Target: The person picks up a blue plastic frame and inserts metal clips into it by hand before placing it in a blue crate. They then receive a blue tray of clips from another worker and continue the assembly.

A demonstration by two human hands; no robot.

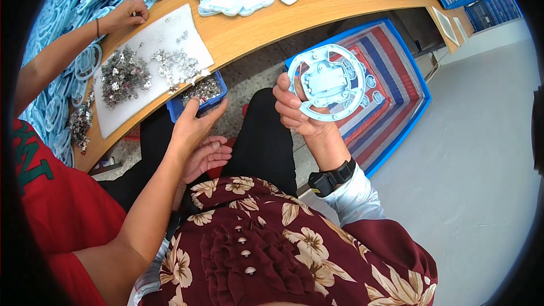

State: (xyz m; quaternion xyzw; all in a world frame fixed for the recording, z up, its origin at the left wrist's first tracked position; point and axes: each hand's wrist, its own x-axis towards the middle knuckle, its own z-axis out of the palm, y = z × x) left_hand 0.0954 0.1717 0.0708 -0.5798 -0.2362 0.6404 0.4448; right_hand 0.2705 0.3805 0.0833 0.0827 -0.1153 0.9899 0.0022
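Note:
My right hand (pixel 294 107) grips a light blue round plastic housing (pixel 326 82) by its left rim, raised in front of the blue-edged bin. The housing is a ring with a moulded centre plate, screw posts and cut-outs. Low near my lap is my left hand (pixel 208 161), fingers loosely stretched and nothing visible in them. A co-worker's forearm and hand (pixel 192 124) cross in front of it and hide part of my arm. That co-worker's hand reaches beside a small blue tray (pixel 222 92) of small metal parts.
Piles of small metal parts (pixel 122 76) lie on a white sheet (pixel 195 37) on the wooden table (pixel 272 28). Light blue plastic parts (pixel 226 0) heap along the back and left. The co-worker's other hand (pixel 127 14) rests there. A striped-lined bin (pixel 416 79) holds more round parts.

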